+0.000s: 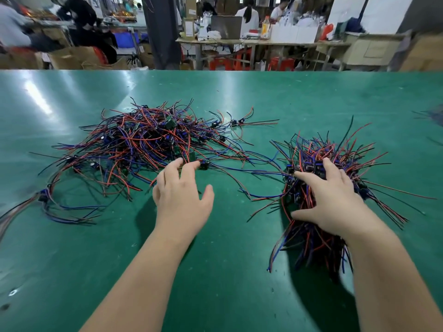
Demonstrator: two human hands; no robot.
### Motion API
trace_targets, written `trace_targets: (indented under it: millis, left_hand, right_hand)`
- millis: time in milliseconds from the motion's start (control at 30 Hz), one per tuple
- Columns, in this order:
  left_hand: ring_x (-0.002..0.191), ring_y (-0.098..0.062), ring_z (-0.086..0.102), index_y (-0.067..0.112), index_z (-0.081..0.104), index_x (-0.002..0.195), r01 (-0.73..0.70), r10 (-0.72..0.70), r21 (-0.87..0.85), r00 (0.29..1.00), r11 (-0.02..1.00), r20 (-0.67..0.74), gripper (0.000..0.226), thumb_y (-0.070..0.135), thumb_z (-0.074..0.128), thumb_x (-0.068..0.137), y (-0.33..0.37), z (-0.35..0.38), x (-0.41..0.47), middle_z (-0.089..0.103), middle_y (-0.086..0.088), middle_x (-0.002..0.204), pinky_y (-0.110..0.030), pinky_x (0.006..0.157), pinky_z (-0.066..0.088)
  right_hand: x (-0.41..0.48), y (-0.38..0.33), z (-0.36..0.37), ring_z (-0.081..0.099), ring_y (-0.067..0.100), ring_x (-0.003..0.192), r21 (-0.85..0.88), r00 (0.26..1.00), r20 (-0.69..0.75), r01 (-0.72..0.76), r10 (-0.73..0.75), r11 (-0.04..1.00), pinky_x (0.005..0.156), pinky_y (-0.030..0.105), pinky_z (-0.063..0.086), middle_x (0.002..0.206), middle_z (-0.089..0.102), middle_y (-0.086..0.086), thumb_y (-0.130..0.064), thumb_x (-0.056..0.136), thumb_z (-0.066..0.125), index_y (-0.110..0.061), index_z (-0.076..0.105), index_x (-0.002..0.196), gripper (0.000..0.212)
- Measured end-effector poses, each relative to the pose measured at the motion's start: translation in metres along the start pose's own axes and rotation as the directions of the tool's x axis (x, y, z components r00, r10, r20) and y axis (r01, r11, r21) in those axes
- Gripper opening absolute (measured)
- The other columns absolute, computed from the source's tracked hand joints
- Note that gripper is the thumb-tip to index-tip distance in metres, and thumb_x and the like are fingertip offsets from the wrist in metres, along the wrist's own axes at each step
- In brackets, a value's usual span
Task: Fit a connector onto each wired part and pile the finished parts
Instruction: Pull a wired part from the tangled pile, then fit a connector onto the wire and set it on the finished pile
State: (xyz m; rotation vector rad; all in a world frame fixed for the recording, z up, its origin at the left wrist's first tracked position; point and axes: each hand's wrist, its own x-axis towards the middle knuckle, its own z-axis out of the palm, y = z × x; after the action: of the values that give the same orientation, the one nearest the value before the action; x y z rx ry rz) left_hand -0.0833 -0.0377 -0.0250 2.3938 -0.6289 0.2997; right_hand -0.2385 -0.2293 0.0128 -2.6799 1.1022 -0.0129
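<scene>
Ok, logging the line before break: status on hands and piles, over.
Left hand open, fingertips at the loose pile, near edge. Right hand open, spread on the right pile. Nothing in the way on the green table.

Workers (248, 16) are sitting at cluttered tables (263, 42) along the top of the frame in an electronics assembly workshop, while cardboard cartons (72, 58) and red stools (281, 63) are crowding the floor and heaps of wired parts (143, 137) are covering a green bench (239, 259) at centre.

Bright overhead light, glare on table (38, 97), edges warped, bkgd blurry.
</scene>
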Motion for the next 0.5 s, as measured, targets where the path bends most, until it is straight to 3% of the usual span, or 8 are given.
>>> trace_targets:
  millis: [100,200,300,367,433,500]
  left_hand:
    - [0.145,-0.023,0.004,0.034,0.032,0.143,0.050,-0.064,0.156,0.994,0.987,0.084,0.061,0.042,0.055,0.087,-0.014,0.004,0.005,0.012,-0.007,0.158,-0.046,0.115,0.004]
    - [0.147,-0.023,-0.001,0.042,0.025,0.145,0.097,-0.128,0.194,0.979,0.976,0.156,0.059,0.042,0.050,0.091,-0.026,0.005,0.013,0.007,-0.005,0.160,-0.051,0.115,-0.002]
    - [0.143,-0.020,0.021,0.039,0.038,0.140,0.087,-0.145,0.272,0.969,0.958,0.200,0.045,0.037,0.044,0.096,-0.029,0.007,0.019,0.033,0.004,0.152,-0.056,0.113,0.003]
    - [0.128,-0.018,0.043,0.036,0.054,0.127,0.061,-0.116,0.310,0.980,0.949,0.161,0.033,0.033,0.045,0.096,-0.028,0.008,0.021,0.052,0.007,0.134,-0.051,0.110,0.014]
    - [0.113,-0.019,0.050,0.037,0.064,0.112,0.050,-0.075,0.297,0.995,0.953,0.072,0.024,0.033,0.050,0.093,-0.027,0.008,0.022,0.060,0.007,0.119,-0.042,0.099,0.022]
    - [0.112,-0.019,0.048,0.038,0.065,0.109,0.040,-0.040,0.208,0.999,0.977,-0.001,0.022,0.036,0.054,0.091,-0.026,0.008,0.021,0.058,0.007,0.117,-0.039,0.094,0.022]
  right_hand:
    - [0.002,0.006,-0.003,-0.002,0.028,0.147,-0.011,1.000,-0.005,-0.006,0.006,1.000,0.111,0.053,0.023,0.160,-0.008,-0.001,-0.045,0.070,0.081,-0.046,0.029,0.143,0.089]
    - [0.001,0.006,-0.005,-0.002,0.027,0.147,-0.033,1.000,0.000,-0.017,0.017,0.999,0.112,0.052,0.020,0.160,-0.008,-0.001,-0.040,0.070,0.082,-0.048,0.030,0.142,0.088]
    - [-0.002,0.002,-0.004,-0.006,0.028,0.147,-0.053,0.998,-0.053,-0.027,0.025,0.998,0.115,0.053,0.007,0.160,-0.008,0.002,-0.049,0.070,0.079,-0.048,0.031,0.141,0.087]
    - [-0.006,-0.007,-0.004,-0.002,0.029,0.147,-0.004,0.975,-0.216,0.041,-0.040,0.999,0.115,0.053,0.003,0.160,0.002,0.009,-0.052,0.073,0.075,-0.042,0.039,0.139,0.076]
    - [-0.012,-0.020,-0.005,0.023,0.034,0.141,0.105,0.870,-0.470,0.222,-0.148,0.969,0.112,0.054,0.012,0.151,0.028,0.018,-0.037,0.078,0.075,-0.028,0.058,0.127,0.053]
    - [-0.016,-0.034,-0.003,0.051,0.036,0.119,0.139,0.721,-0.646,0.436,-0.252,0.889,0.104,0.054,0.033,0.130,0.052,0.018,-0.021,0.080,0.073,-0.016,0.069,0.110,0.030]
